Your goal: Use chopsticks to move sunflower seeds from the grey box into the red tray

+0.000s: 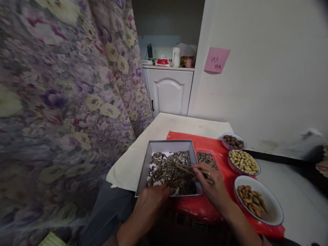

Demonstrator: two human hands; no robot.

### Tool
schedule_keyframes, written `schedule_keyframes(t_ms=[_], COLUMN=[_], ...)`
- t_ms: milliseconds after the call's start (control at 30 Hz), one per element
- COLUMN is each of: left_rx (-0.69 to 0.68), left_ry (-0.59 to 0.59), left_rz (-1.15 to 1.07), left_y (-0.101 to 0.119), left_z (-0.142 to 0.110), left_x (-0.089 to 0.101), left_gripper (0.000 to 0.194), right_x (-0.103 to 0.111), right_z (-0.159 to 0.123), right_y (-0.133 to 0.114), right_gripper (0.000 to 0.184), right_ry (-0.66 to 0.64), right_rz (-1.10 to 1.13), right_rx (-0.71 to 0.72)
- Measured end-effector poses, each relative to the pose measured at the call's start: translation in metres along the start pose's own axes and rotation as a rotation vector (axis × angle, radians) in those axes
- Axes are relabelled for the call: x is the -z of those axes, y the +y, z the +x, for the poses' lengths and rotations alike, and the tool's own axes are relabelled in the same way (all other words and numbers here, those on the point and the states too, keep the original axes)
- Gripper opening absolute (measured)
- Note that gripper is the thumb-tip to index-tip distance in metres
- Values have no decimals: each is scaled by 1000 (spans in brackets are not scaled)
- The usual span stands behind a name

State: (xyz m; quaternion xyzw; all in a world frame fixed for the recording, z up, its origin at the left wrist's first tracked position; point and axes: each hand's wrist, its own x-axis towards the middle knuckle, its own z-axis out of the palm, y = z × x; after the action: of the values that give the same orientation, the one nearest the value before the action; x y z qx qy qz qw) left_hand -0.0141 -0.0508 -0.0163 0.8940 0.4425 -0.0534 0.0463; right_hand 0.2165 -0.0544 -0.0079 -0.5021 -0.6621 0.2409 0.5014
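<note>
A shallow white box (143,171) holds a loose layer of striped sunflower seeds (169,167). My left hand (155,198) is closed over the box's near wall, its fingertips just inside among the seeds. In my right hand (211,184) is a pair of wooden chopsticks (185,167), pinched near their rear ends. Their tips point left and down to the seeds around the middle of the box. Right of the box, a small clear reddish tray (217,158) contains more sunflower seeds, partly hidden behind my right hand.
Along the table's right side stand three bowls: one of round brown nuts (233,141), one of peanuts (243,162), and a white bowl (274,208) of long brown nuts. Red plastic sheeting (179,136) lies over a pale cloth (205,124). A floral curtain (77,102) hangs at left.
</note>
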Motion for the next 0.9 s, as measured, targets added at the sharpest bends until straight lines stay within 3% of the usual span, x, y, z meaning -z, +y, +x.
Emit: schedule_keyframes(t_ms=[267, 500, 600, 733, 900], left_rx=[-18, -4, -4, -6, -5], left_ry=[27, 7, 13, 19, 9], left_rz=[-30, -12, -14, -36, -20], left_y=[-1, -1, -1, -1, -1], left_z=[-1, 0, 0, 0, -1], left_x=[1, 1, 2, 4, 4], left_gripper=[10, 12, 12, 12, 15], right_x=[48, 116, 134, 136, 114], right_z=[2, -10, -15, -17, -13], right_y=[-10, -2, 3, 2, -12], right_gripper=[33, 31, 31, 32, 32], right_ry=[184, 500, 537, 540, 481], right_rz=[261, 158, 104, 53, 54], right_rx=[-261, -285, -294, -311, -259])
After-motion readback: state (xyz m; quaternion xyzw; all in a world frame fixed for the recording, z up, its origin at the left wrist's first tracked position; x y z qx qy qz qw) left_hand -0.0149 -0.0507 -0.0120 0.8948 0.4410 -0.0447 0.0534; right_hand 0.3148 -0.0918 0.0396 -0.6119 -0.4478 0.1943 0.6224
